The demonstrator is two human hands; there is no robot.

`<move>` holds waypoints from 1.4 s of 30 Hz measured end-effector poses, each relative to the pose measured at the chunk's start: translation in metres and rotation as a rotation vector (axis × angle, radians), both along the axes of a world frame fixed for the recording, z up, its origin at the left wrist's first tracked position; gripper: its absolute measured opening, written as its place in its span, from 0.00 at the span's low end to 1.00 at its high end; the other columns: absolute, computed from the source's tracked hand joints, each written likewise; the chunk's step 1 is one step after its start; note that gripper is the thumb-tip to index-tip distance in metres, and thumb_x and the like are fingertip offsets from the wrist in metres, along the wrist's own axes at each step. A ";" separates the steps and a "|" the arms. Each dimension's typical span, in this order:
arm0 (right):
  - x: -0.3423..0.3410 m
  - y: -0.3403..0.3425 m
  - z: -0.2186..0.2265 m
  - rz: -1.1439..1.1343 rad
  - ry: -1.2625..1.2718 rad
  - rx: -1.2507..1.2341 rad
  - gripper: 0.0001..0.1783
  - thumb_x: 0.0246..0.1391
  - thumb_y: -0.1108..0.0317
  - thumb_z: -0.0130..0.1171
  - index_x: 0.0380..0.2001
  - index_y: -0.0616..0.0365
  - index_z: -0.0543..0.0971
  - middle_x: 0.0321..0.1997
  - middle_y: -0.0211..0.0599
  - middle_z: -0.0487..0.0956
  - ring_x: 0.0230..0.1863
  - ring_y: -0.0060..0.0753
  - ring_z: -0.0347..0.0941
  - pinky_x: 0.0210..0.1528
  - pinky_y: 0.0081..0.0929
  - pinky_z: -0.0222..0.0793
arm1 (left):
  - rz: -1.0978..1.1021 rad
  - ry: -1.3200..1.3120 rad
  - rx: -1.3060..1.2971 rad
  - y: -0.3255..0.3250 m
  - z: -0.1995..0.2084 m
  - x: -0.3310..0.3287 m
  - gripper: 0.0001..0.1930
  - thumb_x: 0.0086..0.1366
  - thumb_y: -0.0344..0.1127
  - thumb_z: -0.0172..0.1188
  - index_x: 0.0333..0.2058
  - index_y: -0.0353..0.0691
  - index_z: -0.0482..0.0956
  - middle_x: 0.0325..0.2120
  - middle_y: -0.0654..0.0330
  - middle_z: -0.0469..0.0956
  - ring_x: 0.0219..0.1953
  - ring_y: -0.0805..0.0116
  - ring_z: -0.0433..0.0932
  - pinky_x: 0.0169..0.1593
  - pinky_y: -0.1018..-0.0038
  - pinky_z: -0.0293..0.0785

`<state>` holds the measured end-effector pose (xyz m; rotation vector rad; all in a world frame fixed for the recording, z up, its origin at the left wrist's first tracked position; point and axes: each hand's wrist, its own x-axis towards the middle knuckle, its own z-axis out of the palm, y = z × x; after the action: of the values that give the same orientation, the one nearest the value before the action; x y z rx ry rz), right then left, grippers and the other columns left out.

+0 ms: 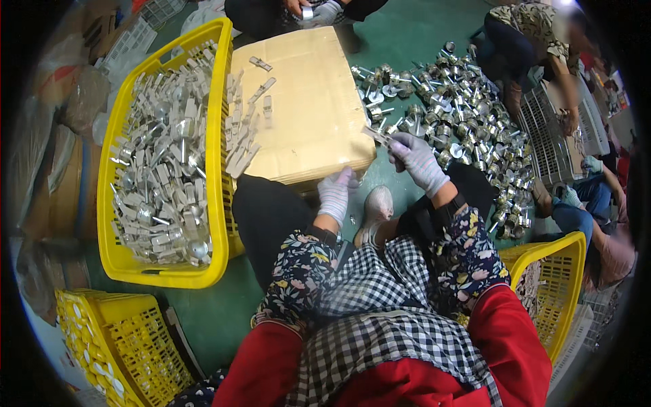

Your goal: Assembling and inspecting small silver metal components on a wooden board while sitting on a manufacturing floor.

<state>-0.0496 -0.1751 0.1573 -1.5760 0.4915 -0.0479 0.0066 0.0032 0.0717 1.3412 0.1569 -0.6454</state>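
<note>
Head view: right hand (415, 159) pinches a clip (378, 136) between thumb and fingers, just off the near right corner of the cardboard (312, 102). Left hand (336, 193) is at the cardboard's near edge, fingers curled; cannot tell whether it holds anything. Loose clips (263, 89) lie on the cardboard's left part; basket (220, 136) left of it, metal parts (461, 108) heaped to its right.
</note>
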 end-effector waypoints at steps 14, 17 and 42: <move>0.067 0.009 -0.016 0.139 0.212 -0.138 0.20 0.45 0.61 0.57 0.38 0.66 0.75 0.30 0.40 0.77 0.29 0.29 0.73 0.33 0.25 0.70 | -0.002 0.000 0.030 -0.002 0.000 -0.006 0.13 0.58 0.40 0.57 0.30 0.33 0.77 0.21 0.61 0.76 0.19 0.75 0.71 0.24 0.81 0.69; 0.070 0.008 -0.016 0.133 0.245 -0.133 0.20 0.44 0.61 0.58 0.38 0.66 0.75 0.30 0.39 0.77 0.29 0.28 0.73 0.32 0.24 0.70 | 0.000 -0.002 0.029 -0.004 0.004 -0.007 0.14 0.58 0.41 0.57 0.28 0.33 0.77 0.18 0.63 0.75 0.18 0.77 0.70 0.23 0.81 0.66; 0.081 0.006 -0.022 0.161 0.216 -0.405 0.22 0.40 0.60 0.60 0.34 0.70 0.76 0.28 0.45 0.78 0.28 0.32 0.75 0.33 0.26 0.70 | -0.030 -0.021 0.092 -0.006 0.002 -0.007 0.13 0.57 0.40 0.58 0.29 0.34 0.77 0.22 0.60 0.77 0.21 0.74 0.73 0.26 0.80 0.70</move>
<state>0.0318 -0.1689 0.1354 -2.0264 0.5440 0.1563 -0.0003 -0.0032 0.0741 1.4411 0.1514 -0.6556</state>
